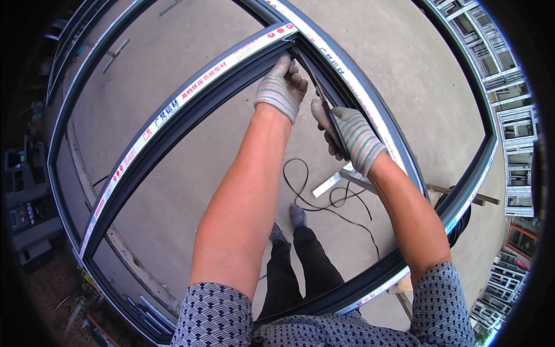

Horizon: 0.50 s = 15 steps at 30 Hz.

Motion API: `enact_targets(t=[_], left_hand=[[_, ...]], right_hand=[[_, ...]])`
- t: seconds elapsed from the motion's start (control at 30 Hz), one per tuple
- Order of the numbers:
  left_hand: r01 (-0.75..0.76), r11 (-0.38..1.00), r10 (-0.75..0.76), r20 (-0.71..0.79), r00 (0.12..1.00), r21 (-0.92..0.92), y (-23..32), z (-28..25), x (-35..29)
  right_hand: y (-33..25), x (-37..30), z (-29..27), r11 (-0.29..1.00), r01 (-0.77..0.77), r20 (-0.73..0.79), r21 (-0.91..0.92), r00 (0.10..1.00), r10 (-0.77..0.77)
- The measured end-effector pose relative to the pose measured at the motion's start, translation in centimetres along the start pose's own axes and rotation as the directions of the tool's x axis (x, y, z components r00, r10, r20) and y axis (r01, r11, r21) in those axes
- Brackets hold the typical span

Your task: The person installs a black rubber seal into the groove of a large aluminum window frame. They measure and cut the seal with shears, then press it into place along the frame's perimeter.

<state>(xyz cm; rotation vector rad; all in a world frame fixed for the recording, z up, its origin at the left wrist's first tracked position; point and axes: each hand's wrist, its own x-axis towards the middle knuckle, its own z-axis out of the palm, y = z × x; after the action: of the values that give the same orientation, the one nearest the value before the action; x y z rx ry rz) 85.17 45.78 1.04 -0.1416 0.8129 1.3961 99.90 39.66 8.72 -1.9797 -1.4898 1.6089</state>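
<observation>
Both my hands wear pale knit gloves with green and pink stripes. My left hand (281,87) is closed at the upper corner of the inner dark frame (191,118), its thumb and curled fingers against the profile; what they pinch is too small to make out. My right hand (350,136), a little lower and to the right, is wrapped round a slim dark tool with a black handle (337,133). The tool's thin shaft (310,75) points up into the same corner, close to my left fingers. White printed film covers the frame's faces.
A thin black cord or strip (332,209) lies looped on the grey floor by my feet. A pale metal bar (328,183) sticks out under the frame. Stacked metal frames (514,127) stand at the right; a machine (26,214) is at the left.
</observation>
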Motion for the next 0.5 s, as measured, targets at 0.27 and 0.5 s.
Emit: enact_targets(t=[0.27,0.5], left_hand=[[-0.018,0.999,0.017,0.020,1.000,0.035,-0.09,-0.45,0.49],[-0.032,0.999,0.031,0.032,0.999,0.041,-0.07,-0.61,0.49]], right_hand=[[-0.47,0.38,-0.13,0.999,-0.029,0.029,-0.040,0.999,0.030],[-0.31,0.72,0.06,0.999,-0.018,0.013,0.031,1.000,0.018]])
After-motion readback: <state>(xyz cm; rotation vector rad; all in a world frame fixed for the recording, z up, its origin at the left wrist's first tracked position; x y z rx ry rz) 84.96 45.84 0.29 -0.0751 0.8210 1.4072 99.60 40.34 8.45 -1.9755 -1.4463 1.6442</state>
